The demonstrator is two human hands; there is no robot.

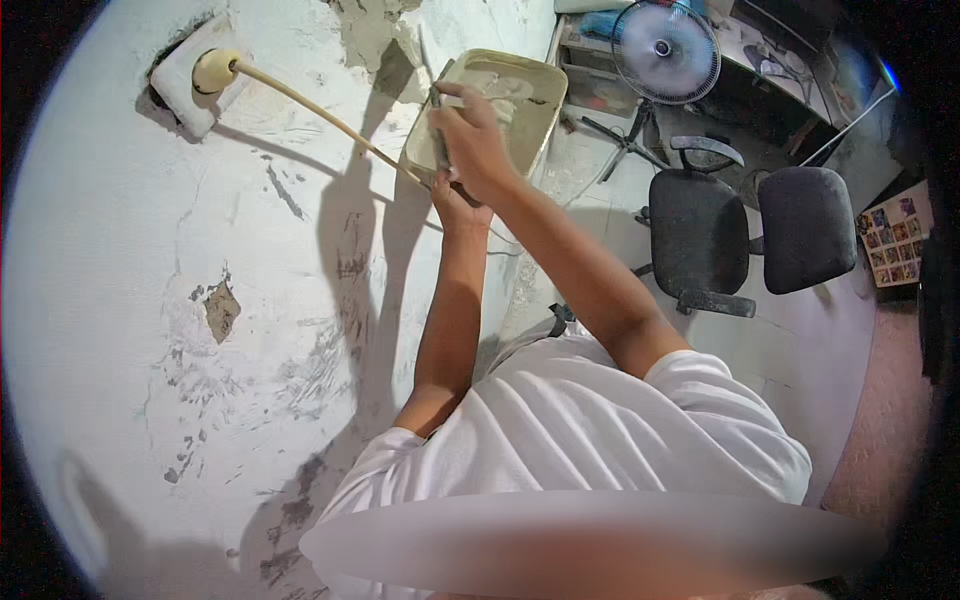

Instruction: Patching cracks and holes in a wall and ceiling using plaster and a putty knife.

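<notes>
A shallow cream rectangular tub (553,105) with whitish wet paste in its bottom is held up beside the wall. My left hand (461,206) is closed at its near end, supporting it from below, with the fingers mostly hidden. Above the tub, my right hand (474,142) is wrapped round a thin tool (428,62) that looks like a trowel or scraper seen edge-on. Its slim blade points away from me along the tub's left side. My right wrist crosses just over the left hand.
The white wall (110,290) at left has patches of peeled plaster (222,312). A round cream fitting (214,72) with a thin pale pipe (320,118) sticks out of it toward the tub. A standing fan (664,50) and a dark office chair (700,230) are at right.
</notes>
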